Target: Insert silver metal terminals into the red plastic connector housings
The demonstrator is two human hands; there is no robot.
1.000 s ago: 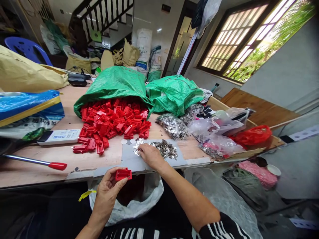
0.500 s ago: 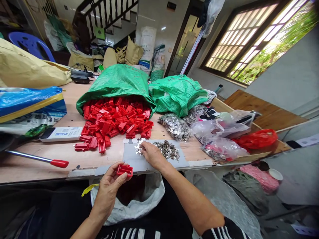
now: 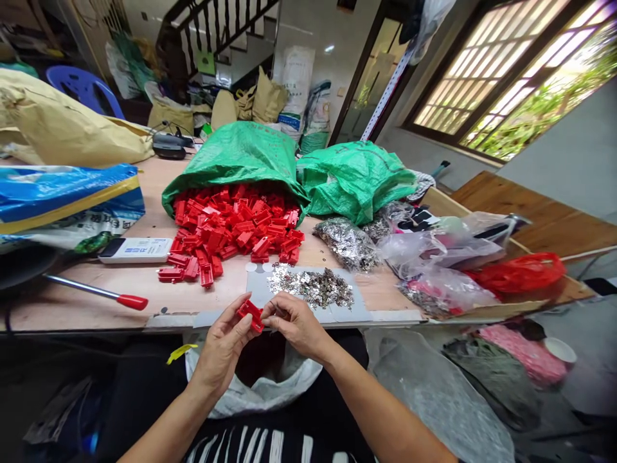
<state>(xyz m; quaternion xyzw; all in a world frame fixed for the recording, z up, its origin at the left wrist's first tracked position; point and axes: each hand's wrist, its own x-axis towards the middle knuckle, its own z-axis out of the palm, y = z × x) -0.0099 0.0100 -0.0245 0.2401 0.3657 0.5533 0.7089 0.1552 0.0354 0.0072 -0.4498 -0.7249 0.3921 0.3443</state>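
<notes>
My left hand grips a small red plastic housing, tilted with its hollow side showing, just in front of the table edge. At the housing's right end, my right hand is closed in a pinch, with what looks like a small metal piece mostly hidden between its fingertips. A pile of thin shiny metal pieces lies on a grey sheet beyond the right hand. Many more red housings spill from the mouth of a green woven sack onto the table.
Below my hands is an open white sack. At right sit a bag of metal pieces and a box with plastic bags. On the left are a lever with a red grip, a white device and a blue bag.
My right hand has left the metal pile and come toward me to the housing. The left hand has tilted the housing. The camera view has shifted slightly left.
</notes>
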